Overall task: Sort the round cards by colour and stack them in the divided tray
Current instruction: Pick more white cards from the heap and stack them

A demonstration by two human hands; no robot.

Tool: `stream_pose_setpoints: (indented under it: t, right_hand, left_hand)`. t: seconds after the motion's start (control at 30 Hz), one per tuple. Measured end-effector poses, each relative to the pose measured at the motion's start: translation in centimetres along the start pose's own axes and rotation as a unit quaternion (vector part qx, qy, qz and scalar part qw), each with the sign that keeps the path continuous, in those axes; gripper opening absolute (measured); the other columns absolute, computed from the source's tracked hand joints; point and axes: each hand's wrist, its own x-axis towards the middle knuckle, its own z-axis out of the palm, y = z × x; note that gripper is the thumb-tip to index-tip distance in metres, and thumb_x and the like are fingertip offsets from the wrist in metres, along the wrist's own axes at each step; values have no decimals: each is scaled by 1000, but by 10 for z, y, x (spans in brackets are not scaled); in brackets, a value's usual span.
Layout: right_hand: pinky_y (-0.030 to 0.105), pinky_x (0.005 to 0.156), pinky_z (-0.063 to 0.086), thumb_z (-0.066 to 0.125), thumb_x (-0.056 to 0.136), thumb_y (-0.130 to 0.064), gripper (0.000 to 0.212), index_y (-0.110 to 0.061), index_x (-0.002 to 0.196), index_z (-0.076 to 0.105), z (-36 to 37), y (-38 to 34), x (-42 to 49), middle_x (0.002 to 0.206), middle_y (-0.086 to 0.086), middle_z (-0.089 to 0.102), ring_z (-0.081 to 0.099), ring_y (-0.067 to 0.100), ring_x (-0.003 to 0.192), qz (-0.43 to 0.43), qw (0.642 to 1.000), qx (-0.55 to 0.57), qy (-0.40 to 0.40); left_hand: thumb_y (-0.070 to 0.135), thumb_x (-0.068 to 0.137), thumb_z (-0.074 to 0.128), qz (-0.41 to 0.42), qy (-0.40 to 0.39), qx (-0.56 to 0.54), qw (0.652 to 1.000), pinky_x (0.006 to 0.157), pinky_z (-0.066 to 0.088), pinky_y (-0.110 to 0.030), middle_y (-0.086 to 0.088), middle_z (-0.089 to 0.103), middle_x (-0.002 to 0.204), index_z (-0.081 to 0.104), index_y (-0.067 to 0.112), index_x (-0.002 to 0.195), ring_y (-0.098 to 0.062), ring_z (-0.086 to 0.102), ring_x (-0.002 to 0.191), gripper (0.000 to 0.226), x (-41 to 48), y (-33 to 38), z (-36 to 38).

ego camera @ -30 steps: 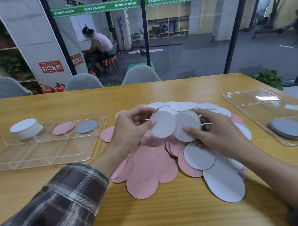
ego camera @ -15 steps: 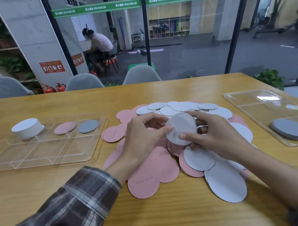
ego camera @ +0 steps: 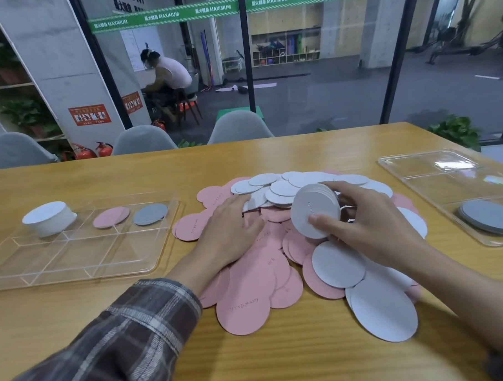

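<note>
A heap of pink and white round cards (ego camera: 250, 279) covers the table's middle. My right hand (ego camera: 370, 228) grips a tilted stack of white cards (ego camera: 312, 213) above the heap. My left hand (ego camera: 231, 228) lies flat on the pink cards, its straight fingers reaching a white card (ego camera: 253, 200) at the heap's far side. At the left, the clear divided tray (ego camera: 60, 262) holds a tall white stack (ego camera: 48, 218), a pink card (ego camera: 111, 217) and a grey card (ego camera: 150, 214) in separate back compartments.
A second clear tray (ego camera: 434, 176) at the right holds a stack of grey cards (ego camera: 490, 216) in its near compartment. Grey chairs (ego camera: 239, 127) stand behind the table's far edge, in front of a glass wall. Bare wooden tabletop (ego camera: 309, 360) lies near me.
My left hand added its white card to the stack in my right hand, then dropped flat onto the heap and reached forward. The right hand kept hold of the stack.
</note>
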Motion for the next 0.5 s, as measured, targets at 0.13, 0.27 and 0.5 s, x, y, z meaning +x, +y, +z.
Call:
stream_pose_setpoints:
  t: [0.13, 0.27, 0.5]
  right_hand:
    - [20, 76, 53, 79, 83, -44, 46, -38, 126, 63, 1, -1, -1, 102, -23, 70, 66, -5, 93, 0, 1000, 0, -4]
    - [29, 78, 57, 79, 82, -46, 47, -38, 126, 63, 1, 0, -1, 102, -20, 71, 68, -1, 89, 4, 1000, -5, -3]
    - [20, 74, 53, 79, 83, -46, 48, -37, 127, 63, 1, -1, -2, 102, -21, 71, 67, -4, 88, 3, 1000, -15, -1]
  left_hand:
    - [48, 100, 60, -13, -9, 9, 1000, 119, 35, -39, 3, 48, 158, 46, 22, 155, -19, 41, 146, 62, 1, 2, 0]
    - [45, 98, 65, -8, 1, -5, 1000, 97, 36, -28, 2, 57, 133, 58, 29, 144, -20, 52, 126, 49, -3, 5, -6]
    - [38, 96, 71, 44, 25, -42, 998, 90, 45, -24, 10, 52, 118, 72, 31, 122, -9, 52, 99, 26, -7, 6, -6]
